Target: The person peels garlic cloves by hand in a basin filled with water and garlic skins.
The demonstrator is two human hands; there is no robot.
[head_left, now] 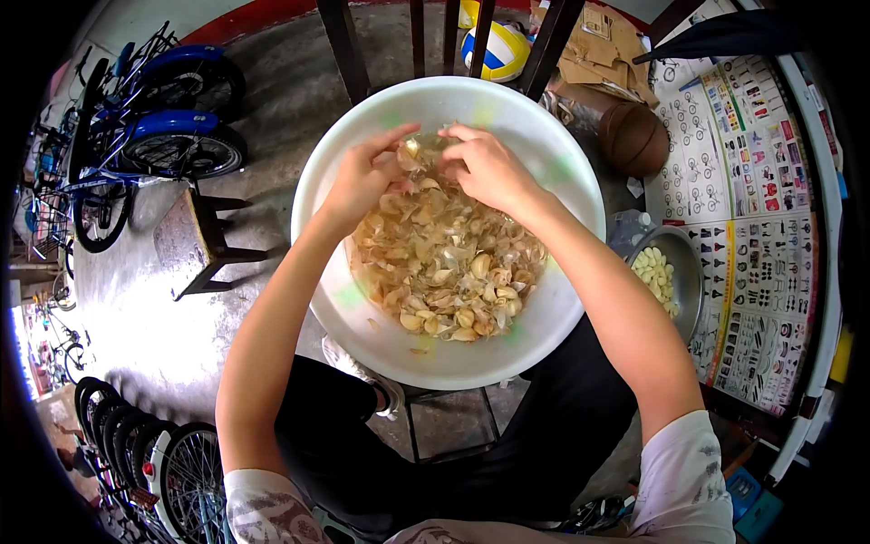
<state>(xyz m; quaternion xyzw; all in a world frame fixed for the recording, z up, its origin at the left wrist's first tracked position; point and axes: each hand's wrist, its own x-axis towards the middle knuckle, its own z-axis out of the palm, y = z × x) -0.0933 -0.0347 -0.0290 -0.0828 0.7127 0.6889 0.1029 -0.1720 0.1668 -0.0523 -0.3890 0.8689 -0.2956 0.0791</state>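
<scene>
A large white basin (pixel 331 272) holds a heap of garlic cloves and papery skins (pixel 444 254). Over the far part of the heap, my left hand (pixel 370 174) has its fingers bent and spread among the skins. Facing it, my right hand (pixel 489 168) has its fingers apart at the other side of the same clump. Between the two hands a pale clove (pixel 413 147) shows among loose skins. Whether either hand grips anything is not visible. Peeled white cloves (pixel 654 276) lie in a metal bowl (pixel 691 272) right of the basin.
A small wooden stool (pixel 186 240) and blue-fendered bicycles (pixel 181 122) stand at left. Dark chair slats (pixel 417 41) rise behind the basin. A basketball (pixel 633 139), a volleyball (pixel 497 53) and cardboard (pixel 603 59) lie beyond. Printed sheets (pixel 743 218) cover a surface at right.
</scene>
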